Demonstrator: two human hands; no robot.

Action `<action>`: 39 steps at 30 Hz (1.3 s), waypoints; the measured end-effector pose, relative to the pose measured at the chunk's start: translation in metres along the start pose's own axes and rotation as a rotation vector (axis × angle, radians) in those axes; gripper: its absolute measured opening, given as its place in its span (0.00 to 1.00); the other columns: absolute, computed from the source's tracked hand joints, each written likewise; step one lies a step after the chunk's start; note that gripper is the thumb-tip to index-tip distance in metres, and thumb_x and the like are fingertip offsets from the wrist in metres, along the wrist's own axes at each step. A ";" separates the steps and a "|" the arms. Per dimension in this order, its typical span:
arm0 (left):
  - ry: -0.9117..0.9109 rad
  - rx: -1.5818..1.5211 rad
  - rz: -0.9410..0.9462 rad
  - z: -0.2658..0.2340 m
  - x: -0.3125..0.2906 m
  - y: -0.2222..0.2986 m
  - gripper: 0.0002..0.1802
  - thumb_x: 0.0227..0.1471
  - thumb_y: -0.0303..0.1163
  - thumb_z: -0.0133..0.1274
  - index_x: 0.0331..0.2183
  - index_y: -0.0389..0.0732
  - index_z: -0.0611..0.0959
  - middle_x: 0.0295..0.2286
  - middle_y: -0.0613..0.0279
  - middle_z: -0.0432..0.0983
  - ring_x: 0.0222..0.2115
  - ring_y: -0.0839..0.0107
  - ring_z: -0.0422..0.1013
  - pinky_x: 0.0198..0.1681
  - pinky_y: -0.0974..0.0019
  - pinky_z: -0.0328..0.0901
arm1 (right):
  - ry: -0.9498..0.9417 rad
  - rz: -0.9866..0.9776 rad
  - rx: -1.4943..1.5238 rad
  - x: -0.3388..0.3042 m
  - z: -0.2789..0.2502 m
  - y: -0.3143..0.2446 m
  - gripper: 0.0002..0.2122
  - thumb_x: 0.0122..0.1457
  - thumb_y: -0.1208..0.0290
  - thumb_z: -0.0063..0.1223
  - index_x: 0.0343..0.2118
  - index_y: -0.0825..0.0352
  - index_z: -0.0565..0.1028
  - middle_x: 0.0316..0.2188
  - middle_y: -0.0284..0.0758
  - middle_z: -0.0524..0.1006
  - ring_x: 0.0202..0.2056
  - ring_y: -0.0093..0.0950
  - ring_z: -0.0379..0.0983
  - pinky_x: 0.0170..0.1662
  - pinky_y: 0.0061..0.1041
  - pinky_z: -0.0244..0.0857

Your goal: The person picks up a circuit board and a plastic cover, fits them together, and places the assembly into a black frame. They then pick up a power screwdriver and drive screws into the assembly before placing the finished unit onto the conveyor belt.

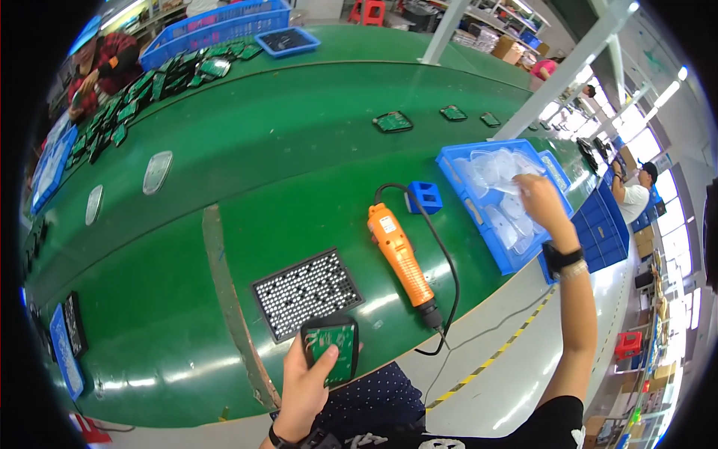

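My left hand point(305, 382) grips a black plastic case with a green circuit board point(342, 361) in it, near the front edge of the green bench. The thumb presses on the board. Out to the right, my right hand point(541, 202) is over a blue tray point(476, 223) heaped with clear plastic covers point(490, 166). Its fingers are bent together at one of the covers, and their tips partly merge with the see-through plastic. Between my hands an orange electric screwdriver point(402, 258) lies with its bit toward the bench edge.
A black screw tray point(307, 293) with rows of small light pieces lies beyond my left hand. A blue holder block point(425, 197) and a black cord point(453, 277) are near the screwdriver. Circuit boards point(393, 122) lie along the belt. A co-worker point(101, 71) sits far left by piled boards.
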State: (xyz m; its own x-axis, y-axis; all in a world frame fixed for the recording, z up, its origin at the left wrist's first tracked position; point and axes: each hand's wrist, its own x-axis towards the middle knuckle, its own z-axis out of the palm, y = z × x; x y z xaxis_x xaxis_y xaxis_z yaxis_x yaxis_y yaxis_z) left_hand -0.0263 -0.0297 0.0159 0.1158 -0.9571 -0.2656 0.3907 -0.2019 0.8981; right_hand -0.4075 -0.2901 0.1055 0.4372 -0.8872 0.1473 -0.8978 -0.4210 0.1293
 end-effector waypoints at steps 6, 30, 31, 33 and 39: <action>-0.229 -0.459 -0.316 0.009 0.018 0.021 0.29 0.57 0.27 0.39 0.58 0.45 0.50 0.49 0.50 0.60 0.42 0.58 0.68 0.42 0.54 0.67 | -0.290 -0.223 0.801 -0.033 -0.095 -0.167 0.07 0.50 0.82 0.49 0.33 0.70 0.72 0.29 0.38 0.73 0.30 0.31 0.72 0.35 0.25 0.64; -0.513 -0.358 -0.225 0.003 -0.003 0.020 0.40 0.43 0.12 0.46 0.56 0.40 0.52 0.47 0.56 0.60 0.47 0.65 0.64 0.49 0.66 0.61 | -0.332 -0.946 1.020 -0.014 -0.050 -0.290 0.13 0.42 0.77 0.59 0.34 0.69 0.73 0.27 0.38 0.73 0.33 0.35 0.68 0.36 0.28 0.65; -0.499 -0.415 -0.209 0.004 -0.004 0.022 0.38 0.44 0.13 0.47 0.56 0.39 0.52 0.47 0.56 0.60 0.47 0.67 0.64 0.49 0.66 0.61 | -0.131 -0.911 0.983 -0.016 -0.051 -0.290 0.14 0.42 0.77 0.60 0.34 0.69 0.73 0.27 0.38 0.72 0.33 0.34 0.68 0.36 0.27 0.65; -0.458 -0.526 -0.169 0.005 -0.007 0.026 0.35 0.46 0.16 0.47 0.55 0.38 0.54 0.47 0.56 0.61 0.47 0.69 0.63 0.49 0.67 0.60 | 0.067 -0.884 0.942 -0.023 -0.052 -0.291 0.15 0.42 0.76 0.61 0.35 0.69 0.73 0.26 0.37 0.72 0.32 0.34 0.68 0.35 0.26 0.65; -0.441 -0.240 -0.088 -0.007 -0.013 0.016 0.30 0.49 0.22 0.49 0.53 0.34 0.58 0.46 0.56 0.64 0.46 0.72 0.64 0.49 0.68 0.60 | -0.339 -0.157 1.267 -0.051 -0.040 -0.282 0.14 0.39 0.77 0.66 0.32 0.71 0.75 0.25 0.34 0.74 0.28 0.22 0.70 0.34 0.20 0.66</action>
State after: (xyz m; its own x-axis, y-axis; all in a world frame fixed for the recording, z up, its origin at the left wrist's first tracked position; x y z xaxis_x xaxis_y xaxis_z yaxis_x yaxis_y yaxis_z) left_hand -0.0155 -0.0191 0.0315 -0.3031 -0.9457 -0.1175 0.5862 -0.2822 0.7594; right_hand -0.1744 -0.1187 0.1004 0.6722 -0.7379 -0.0603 -0.3476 -0.2427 -0.9057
